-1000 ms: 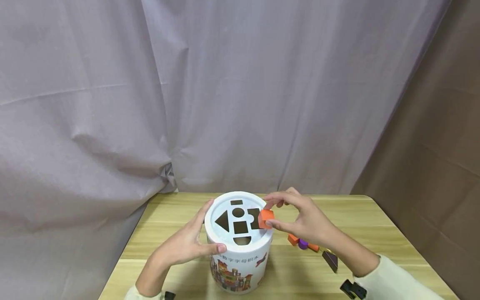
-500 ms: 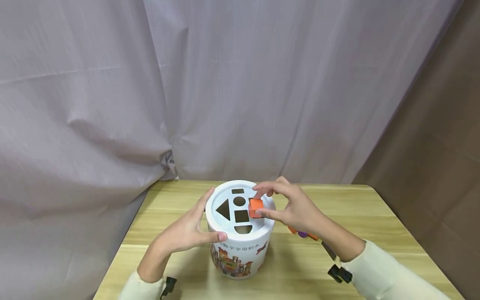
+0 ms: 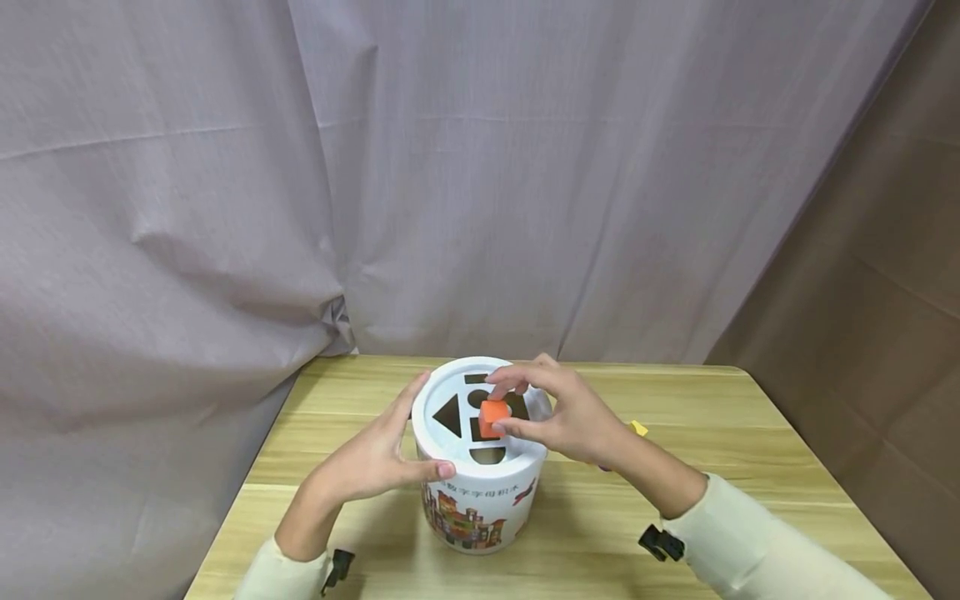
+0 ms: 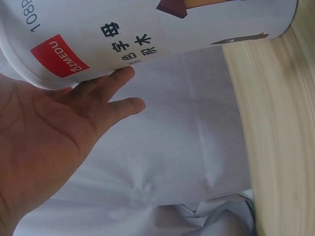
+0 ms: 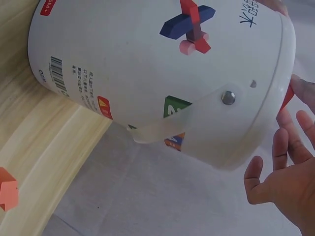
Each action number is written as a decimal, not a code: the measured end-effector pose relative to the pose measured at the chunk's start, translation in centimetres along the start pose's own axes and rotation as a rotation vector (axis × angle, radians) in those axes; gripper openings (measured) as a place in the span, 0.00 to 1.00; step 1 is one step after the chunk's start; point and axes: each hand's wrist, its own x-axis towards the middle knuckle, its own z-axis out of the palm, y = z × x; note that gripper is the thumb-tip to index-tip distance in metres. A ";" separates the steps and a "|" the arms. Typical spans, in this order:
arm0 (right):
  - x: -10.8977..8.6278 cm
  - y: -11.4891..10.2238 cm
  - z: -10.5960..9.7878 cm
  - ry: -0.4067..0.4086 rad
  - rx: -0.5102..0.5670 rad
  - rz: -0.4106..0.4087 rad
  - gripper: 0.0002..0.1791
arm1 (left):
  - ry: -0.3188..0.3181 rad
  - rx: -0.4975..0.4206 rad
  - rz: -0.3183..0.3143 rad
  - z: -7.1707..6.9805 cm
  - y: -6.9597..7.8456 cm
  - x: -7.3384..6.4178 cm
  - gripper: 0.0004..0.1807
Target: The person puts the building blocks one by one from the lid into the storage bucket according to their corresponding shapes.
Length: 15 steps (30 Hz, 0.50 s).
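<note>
A white toy bucket (image 3: 468, 533) with printed building blocks stands upright on the wooden table. Its lid (image 3: 450, 450) has holes of several shapes, among them a triangle, a circle, a square and a half circle. My left hand (image 3: 367, 467) rests against the bucket's left side near the rim, thumb in front; the left wrist view shows its fingers (image 4: 125, 107) fairly straight. Between thumb and fingertips my right hand (image 3: 577, 417) pinches an orange block (image 3: 493, 419), which overlaps the square hole in the head view. In the right wrist view, the rim mostly hides that block (image 5: 287, 100).
To the right of the bucket, a yellow block (image 3: 638, 428) and a bit of purple (image 3: 604, 468) show around my right forearm. Another orange block (image 5: 7, 191) lies on the table in the right wrist view. A grey curtain (image 3: 465, 208) hangs behind the table.
My right hand has carried the orange block leftward, from the lid's right edge to its middle. My left hand has stayed at the bucket. My forearm now covers more of the loose blocks.
</note>
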 end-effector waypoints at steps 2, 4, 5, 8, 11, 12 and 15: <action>-0.1 0.1 0.2 -0.004 -0.009 -0.007 0.30 | -0.001 -0.003 -0.005 0.1 0.0 0.0 0.75; -0.1 0.2 0.4 -0.009 -0.019 -0.014 0.30 | -0.002 -0.002 -0.011 0.2 0.0 -0.1 0.76; -0.1 0.2 0.4 -0.011 -0.021 -0.017 0.30 | -0.002 -0.001 -0.013 0.2 0.0 -0.1 0.76; 0.0 0.2 0.6 -0.015 -0.023 -0.018 0.31 | -0.002 0.002 -0.016 0.2 0.0 -0.1 0.75; 0.0 0.4 0.8 -0.012 -0.028 -0.029 0.30 | -0.001 0.003 -0.012 0.2 -0.1 -0.1 0.75; 0.0 0.4 0.9 -0.013 -0.032 -0.031 0.30 | 0.000 0.002 -0.007 0.2 -0.1 -0.1 0.74; 0.0 0.5 0.9 -0.017 -0.049 -0.028 0.31 | 0.002 -0.007 0.009 0.2 -0.1 -0.1 0.74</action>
